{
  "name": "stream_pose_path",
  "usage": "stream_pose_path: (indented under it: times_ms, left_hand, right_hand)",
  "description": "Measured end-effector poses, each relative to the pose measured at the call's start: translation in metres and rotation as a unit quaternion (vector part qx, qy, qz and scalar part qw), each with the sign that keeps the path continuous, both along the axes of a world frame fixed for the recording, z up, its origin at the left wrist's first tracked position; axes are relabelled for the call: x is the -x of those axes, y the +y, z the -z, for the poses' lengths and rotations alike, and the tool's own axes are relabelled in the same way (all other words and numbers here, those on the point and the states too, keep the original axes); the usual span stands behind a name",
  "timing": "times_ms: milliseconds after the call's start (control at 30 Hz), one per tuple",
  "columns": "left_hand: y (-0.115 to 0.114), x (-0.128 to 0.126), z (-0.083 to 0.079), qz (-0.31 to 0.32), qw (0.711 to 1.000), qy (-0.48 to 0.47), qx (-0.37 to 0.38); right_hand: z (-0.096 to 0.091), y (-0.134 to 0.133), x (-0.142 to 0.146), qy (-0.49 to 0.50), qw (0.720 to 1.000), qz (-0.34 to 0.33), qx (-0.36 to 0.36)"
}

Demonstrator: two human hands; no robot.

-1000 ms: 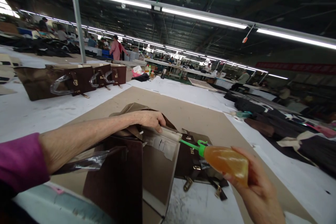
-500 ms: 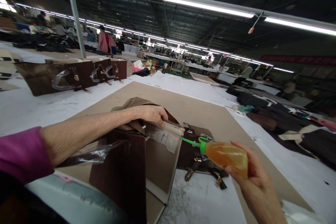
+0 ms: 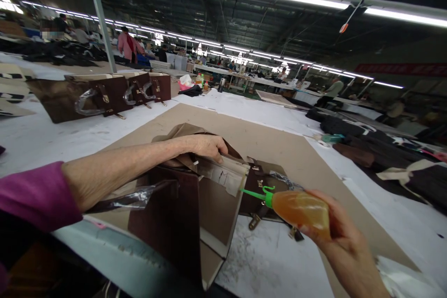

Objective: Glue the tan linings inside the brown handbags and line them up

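In front of me a dark brown handbag [image 3: 167,223] lies tipped so that its beige inside shows. My left hand [image 3: 211,147] reaches over it, fingers closed on the upper edge of its panel beside the loose lining [image 3: 185,132]. A squeeze bottle of amber glue [image 3: 296,209] with a green nozzle is gripped in my right hand [image 3: 335,228]. Its tip is at the inner right edge of the bag, near a pale patch [image 3: 226,179]. Metal clasps and a plastic-wrapped handle [image 3: 284,179] lie on the flap to the right.
Several finished-looking brown handbags [image 3: 115,95] stand at the left on the white table [image 3: 251,111]. Brown board [image 3: 272,135] lies beneath my work. Dark fabric pieces [image 3: 366,153] are heaped at the right. Bottles [image 3: 200,79] stand at the back; a person in pink [image 3: 129,46] is beyond.
The nozzle tip has moved down along the bag's right inner edge. My left hand keeps its hold on the panel. The whole view has shifted slightly.
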State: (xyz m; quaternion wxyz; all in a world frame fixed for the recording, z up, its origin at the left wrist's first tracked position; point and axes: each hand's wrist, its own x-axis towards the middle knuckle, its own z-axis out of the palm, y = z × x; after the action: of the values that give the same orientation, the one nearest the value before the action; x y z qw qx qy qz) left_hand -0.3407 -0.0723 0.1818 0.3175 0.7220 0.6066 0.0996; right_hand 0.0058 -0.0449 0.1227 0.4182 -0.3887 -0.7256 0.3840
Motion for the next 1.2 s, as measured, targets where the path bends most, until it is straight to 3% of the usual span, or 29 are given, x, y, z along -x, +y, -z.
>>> stream_pose_path:
  times_ms: [333,500,733,1067,1200]
  left_hand:
    - [-0.001,-0.004,0.000,0.017,1.000,0.021,-0.007]
    - [0.001,-0.003,0.006,0.028,0.999,0.019,-0.019]
    - [0.003,-0.008,0.008,0.037,0.998,0.035,-0.025]
    - [-0.001,-0.014,0.008,0.041,0.997,0.054,-0.037]
    - [0.000,-0.015,0.009,0.043,0.997,0.048,-0.033]
  right_hand:
    - [0.018,-0.009,-0.013,-0.032,0.999,-0.035,0.021]
    - [0.031,-0.019,-0.014,-0.035,0.999,0.012,0.030]
    - [0.032,-0.031,-0.015,-0.035,0.998,0.021,0.051]
    - [0.068,-0.038,-0.033,-0.046,0.996,-0.016,0.071]
    - [0.071,-0.038,-0.035,-0.065,0.994,-0.041,0.080]
